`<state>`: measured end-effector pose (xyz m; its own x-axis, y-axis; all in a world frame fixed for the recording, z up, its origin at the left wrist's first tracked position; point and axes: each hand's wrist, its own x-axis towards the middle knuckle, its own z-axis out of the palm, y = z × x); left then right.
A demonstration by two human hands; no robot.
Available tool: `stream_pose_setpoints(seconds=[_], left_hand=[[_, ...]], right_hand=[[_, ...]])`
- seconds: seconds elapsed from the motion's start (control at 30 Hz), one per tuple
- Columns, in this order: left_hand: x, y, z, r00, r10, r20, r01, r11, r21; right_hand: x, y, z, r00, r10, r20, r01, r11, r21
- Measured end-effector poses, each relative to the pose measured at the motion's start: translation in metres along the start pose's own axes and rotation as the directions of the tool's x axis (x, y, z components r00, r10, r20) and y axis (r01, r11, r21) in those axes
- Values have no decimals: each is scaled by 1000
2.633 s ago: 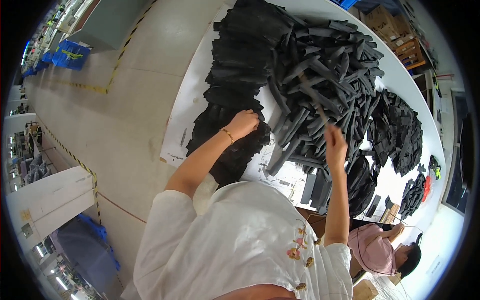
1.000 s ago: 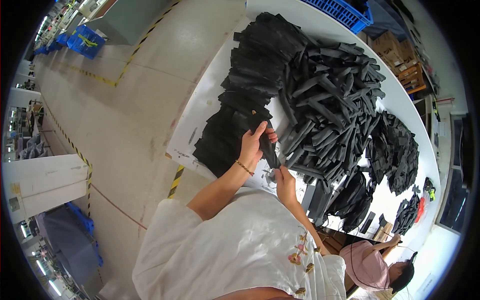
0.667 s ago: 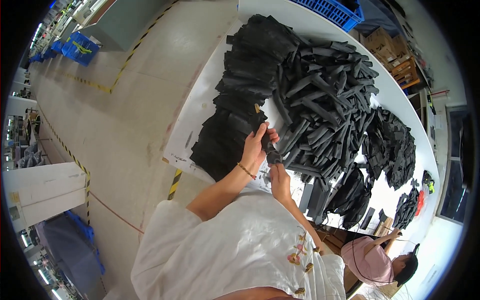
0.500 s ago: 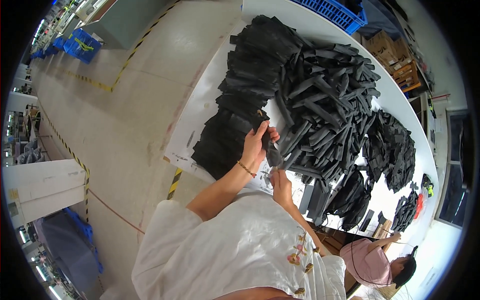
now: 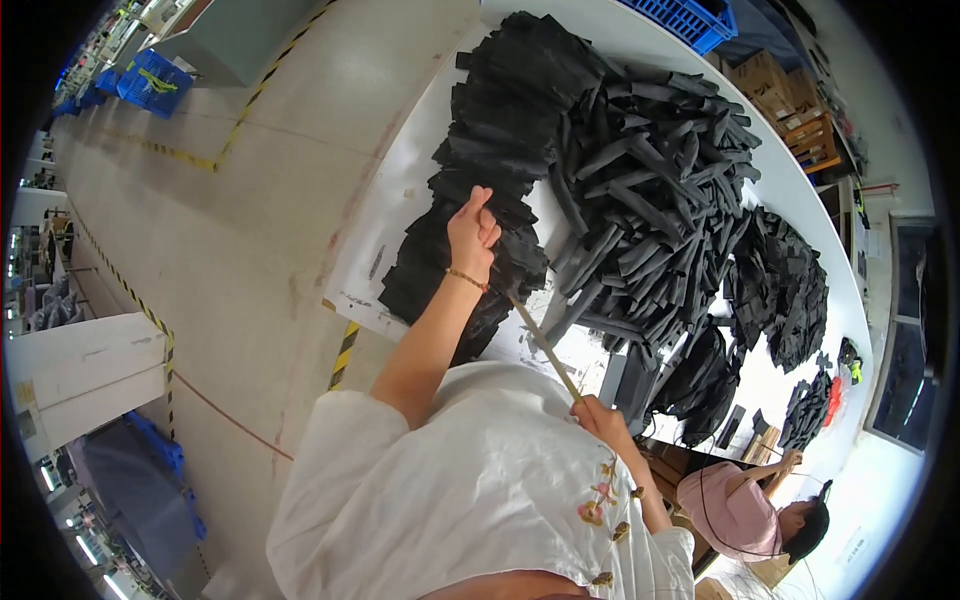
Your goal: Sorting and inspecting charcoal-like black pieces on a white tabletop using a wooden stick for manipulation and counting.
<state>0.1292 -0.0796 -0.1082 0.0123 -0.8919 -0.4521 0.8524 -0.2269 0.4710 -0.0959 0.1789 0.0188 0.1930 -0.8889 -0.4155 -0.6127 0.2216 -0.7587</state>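
Observation:
My left hand (image 5: 473, 235) is over a long stack of flat, overlapping black fabric pieces (image 5: 500, 140) on the left side of the table. Its thumb and fingers are pressed together; against the black cloth I cannot make out whether a piece is between them. Close to my body, my right hand (image 5: 603, 420) grips the near end of a thin light-brown stick (image 5: 545, 345). The stick slants up and left, its far tip by the stack's near edge. A heap of loose, narrow, tube-like black fabric strips (image 5: 650, 190) lies to the right of the stack.
More black pieces (image 5: 785, 290) lie farther right on the white table (image 5: 395, 205), beside a black bag-like bundle (image 5: 695, 390). A blue crate (image 5: 690, 22) stands at the far edge. At the lower right sits another person in pink (image 5: 735, 510). Yellow-black tape (image 5: 245, 125) marks the floor.
My left hand has moved up and left over the flat stack. The right hand has drawn back toward my body, and the stick now shows along its length. The black piece between my hands is gone from there.

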Motion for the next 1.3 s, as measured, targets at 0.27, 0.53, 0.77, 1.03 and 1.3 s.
stream_pose_setpoints(seconds=[0.27, 0.53, 0.77, 1.03, 1.3], left_hand=[[-12, -19, 9, 984, -168, -68, 163, 984, -69], [-35, -39, 42, 962, -264, -68, 253, 958, -136], [-33, -42, 24, 944, -299, -137, 313, 944, 102], [-95, -36, 74, 663, -546, 512, -220, 511, 831], [-132, -53, 75, 742, -480, 468, -1, 698, 717]], right_hand=[[-27, -20, -41, 991, 90, -95, -95, 995, -45], [95, -20, 17, 802, -15, -598, 131, 980, 150], [144, -37, 2, 756, -41, -653, 315, 898, 308], [145, -25, -39, 658, -365, -659, 364, 920, -146], [182, -45, -100, 269, -327, -906, 354, 908, -223]])
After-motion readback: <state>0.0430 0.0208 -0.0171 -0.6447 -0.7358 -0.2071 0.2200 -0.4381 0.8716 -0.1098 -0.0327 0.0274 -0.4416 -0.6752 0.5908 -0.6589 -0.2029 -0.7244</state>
